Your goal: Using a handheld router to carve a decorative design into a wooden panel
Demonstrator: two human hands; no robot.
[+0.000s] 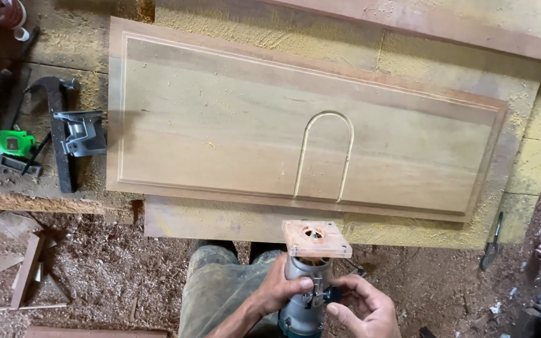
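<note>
- The left hand (pixel 280 291) is wrapped around the grey body of a trim router (pixel 308 281), fingers closed on it; the tool is held off the tabletop, in front of the person's knees
- The right hand (pixel 361 307) pinches the router's small dark knob (pixel 330 294) on the side, fingers closed on it
- The router's long axis points away from the person, its square clear base (pixel 316 239) towards the wood panel (pixel 233 131); the panel lies just beyond it, with the arched groove (pixel 324 153) straight ahead
</note>
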